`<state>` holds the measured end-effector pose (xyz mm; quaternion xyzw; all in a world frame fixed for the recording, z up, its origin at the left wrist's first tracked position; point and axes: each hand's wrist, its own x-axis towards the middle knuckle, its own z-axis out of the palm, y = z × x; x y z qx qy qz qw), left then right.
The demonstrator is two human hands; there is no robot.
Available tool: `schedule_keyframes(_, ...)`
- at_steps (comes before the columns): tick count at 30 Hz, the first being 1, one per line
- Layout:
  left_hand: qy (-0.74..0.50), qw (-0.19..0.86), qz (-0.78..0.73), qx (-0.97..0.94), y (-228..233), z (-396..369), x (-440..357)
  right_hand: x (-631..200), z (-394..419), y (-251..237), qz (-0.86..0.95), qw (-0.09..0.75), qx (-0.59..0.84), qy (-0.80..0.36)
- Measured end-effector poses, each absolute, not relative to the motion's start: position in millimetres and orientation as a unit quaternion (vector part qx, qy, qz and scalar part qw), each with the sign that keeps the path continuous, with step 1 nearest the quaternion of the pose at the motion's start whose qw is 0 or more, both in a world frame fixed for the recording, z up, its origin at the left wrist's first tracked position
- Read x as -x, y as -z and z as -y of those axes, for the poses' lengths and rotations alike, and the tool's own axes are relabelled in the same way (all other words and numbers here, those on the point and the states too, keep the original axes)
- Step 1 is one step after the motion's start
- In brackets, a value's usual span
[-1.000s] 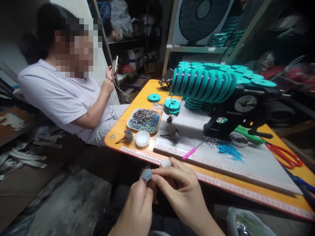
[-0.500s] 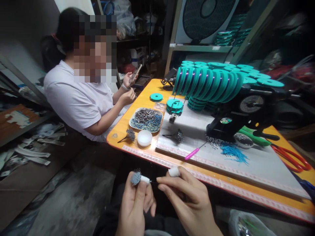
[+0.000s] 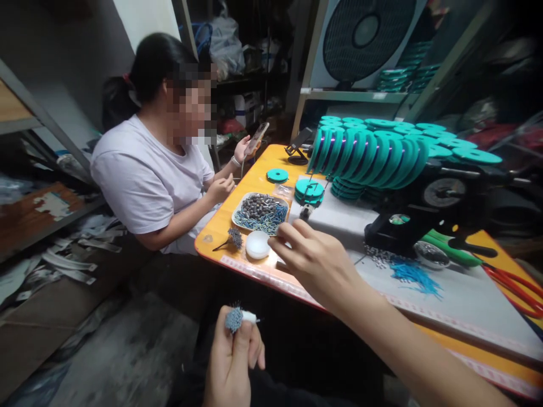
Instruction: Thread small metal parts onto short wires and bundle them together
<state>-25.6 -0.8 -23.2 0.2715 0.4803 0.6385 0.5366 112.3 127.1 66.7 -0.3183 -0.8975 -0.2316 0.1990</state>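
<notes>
Head view: left hand (image 3: 231, 362) pinches 1 bristly cluster (image 3: 233, 318) low, off the table (image 3: 220, 223). Right hand (image 3: 316, 260) – fingers loosely spread, holding nothing – reaches over the white dish (image 3: 257, 244). Around: 1 tray (image 3: 261, 213), 1 scissors (image 3: 515, 285), 1 seated person (image 3: 148, 175) – phone (image 3: 256, 138) in hand.

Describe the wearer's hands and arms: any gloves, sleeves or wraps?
No gloves on either hand. The left hand has a white wrap on one fingertip, which shows by the thumb; its wrist runs off the frame's lower edge. The right hand shows no wrap, ring or watch, and its forearm is unsleeved as far as the frame shows.
</notes>
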Motion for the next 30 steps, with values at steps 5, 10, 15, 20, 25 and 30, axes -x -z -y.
schedule_keyframes(5, -0.635, 0.547, -0.482, -0.255, 33, 1, 32, -82, -157, -70, 0.930, 0.108, 0.275, 0.220)
schedule_keyframes(10, -0.632, 0.544, -0.487, -0.260, 38, 1, 37, -79, -159, -65, 0.937, 0.088, 0.273, 0.199)
schedule_keyframes(15, -0.637, 0.541, -0.482, -0.264, 32, -3, 39, -112, -136, -77, 0.911, 0.164, 0.334, 0.176)
schedule_keyframes(20, -0.634, 0.535, -0.485, -0.277, 19, -7, 32, -134, -84, -73, 0.857, 0.329, 0.382, -0.108)
schedule_keyframes(25, -0.616, 0.553, -0.479, -0.293, 13, -3, 19, -135, -42, -48, 0.804, 0.373, 0.421, -0.192)
schedule_keyframes(30, -0.616, 0.543, -0.482, -0.307, 16, 4, 13, -133, -23, -29, 0.781, 0.439, 0.416, -0.155)
